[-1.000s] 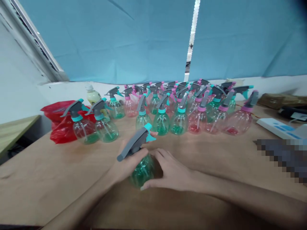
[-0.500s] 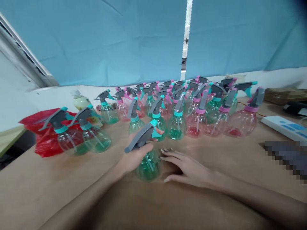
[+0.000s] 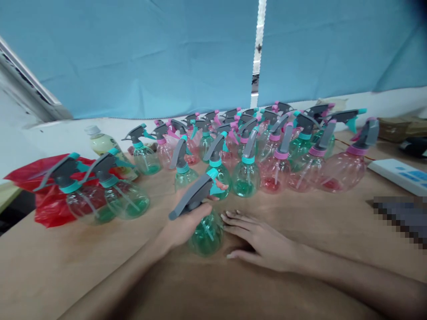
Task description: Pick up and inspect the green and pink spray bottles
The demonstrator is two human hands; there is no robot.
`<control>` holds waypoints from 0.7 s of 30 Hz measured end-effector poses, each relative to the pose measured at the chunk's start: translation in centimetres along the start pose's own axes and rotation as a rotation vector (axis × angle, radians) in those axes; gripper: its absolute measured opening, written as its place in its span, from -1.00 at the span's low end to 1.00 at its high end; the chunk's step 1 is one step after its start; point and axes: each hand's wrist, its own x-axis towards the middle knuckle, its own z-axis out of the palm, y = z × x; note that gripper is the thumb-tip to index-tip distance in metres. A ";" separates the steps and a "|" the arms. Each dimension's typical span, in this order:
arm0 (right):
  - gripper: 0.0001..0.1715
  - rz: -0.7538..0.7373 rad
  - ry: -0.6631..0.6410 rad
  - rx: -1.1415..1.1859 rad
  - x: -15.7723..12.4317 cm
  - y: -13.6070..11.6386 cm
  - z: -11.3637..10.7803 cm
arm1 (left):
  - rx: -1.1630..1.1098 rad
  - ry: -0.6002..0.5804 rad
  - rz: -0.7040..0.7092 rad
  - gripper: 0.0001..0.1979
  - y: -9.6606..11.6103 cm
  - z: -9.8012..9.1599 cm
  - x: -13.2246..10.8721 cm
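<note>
My left hand [image 3: 188, 224] is wrapped round the neck of a green spray bottle [image 3: 206, 235] that stands on the table in front of me. Its grey head points up and to the right, with a turquoise nozzle and trigger. Just right of this bottle, my right hand [image 3: 256, 238] lies with fingers stretched out and thumb apart, holding nothing. Its fingertips are close to the bottle's side; whether they touch cannot be made out. Right behind stand another green spray bottle [image 3: 246, 180] and a pink spray bottle [image 3: 275, 175], among several more in rows.
On the left, two green spray bottles [image 3: 128, 200] stand by a red plastic bag [image 3: 53, 209]. Behind them leans a pale bottle with a white cap [image 3: 102, 141]. A white and blue box [image 3: 402, 175] and a blurred-out dark object [image 3: 403, 218] lie at right.
The view has shifted slightly closer. Both hands keep nearly the same pose, the left still round the spray bottle's neck, the right still flat beside it.
</note>
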 end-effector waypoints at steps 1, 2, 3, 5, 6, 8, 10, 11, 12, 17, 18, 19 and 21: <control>-0.23 0.000 -0.004 -0.002 0.0 0.0 0.0 | -0.003 -0.003 -0.011 -0.65 -0.1 0.0 -0.1; -0.23 0.001 -0.009 -0.005 0.0 0.0 -0.1 | -0.009 -0.011 -0.028 -0.67 -0.2 -0.1 -0.1; -0.23 0.004 -0.010 -0.006 0.0 -0.1 -0.1 | -0.017 -0.023 -0.045 -0.69 -0.4 -0.1 -0.2; -0.25 0.010 -0.005 0.001 0.0 -0.1 -0.1 | -0.019 -0.052 -0.075 -0.74 -0.8 -0.2 -0.3; -0.27 0.013 0.000 0.006 0.0 -0.1 -0.1 | -0.014 -0.056 -0.081 -0.76 -1.0 -0.3 -0.3; -0.28 0.018 0.000 0.004 0.0 -0.1 -0.1 | 0.000 -0.029 -0.081 -0.78 -1.4 -0.4 -0.4; -0.27 0.020 -0.011 -0.005 0.0 -0.1 -0.1 | 0.017 0.017 -0.081 -0.80 -1.7 -0.4 -0.5; -0.26 0.019 -0.016 -0.008 0.0 -0.1 -0.1 | 0.027 0.036 -0.079 -0.80 -1.7 -0.4 -0.5; -0.26 0.018 -0.019 -0.010 0.0 -0.1 -0.1 | 0.042 0.039 -0.076 -0.80 -1.7 -0.4 -0.5; -0.25 0.022 -0.035 -0.029 0.0 0.0 -0.1 | 0.083 0.003 -0.054 -0.77 -0.3 -0.2 -0.4; -0.26 0.025 -0.036 -0.032 0.0 0.0 0.0 | 0.085 0.001 -0.048 -0.77 0.0 -0.2 -0.4; -0.26 0.025 -0.034 -0.031 0.0 0.0 0.0 | 0.085 0.002 -0.039 -0.76 0.2 -0.2 -0.4; -0.28 0.022 -0.022 -0.019 0.0 0.0 0.0 | 0.080 0.001 -0.035 -0.76 0.1 -0.2 -0.4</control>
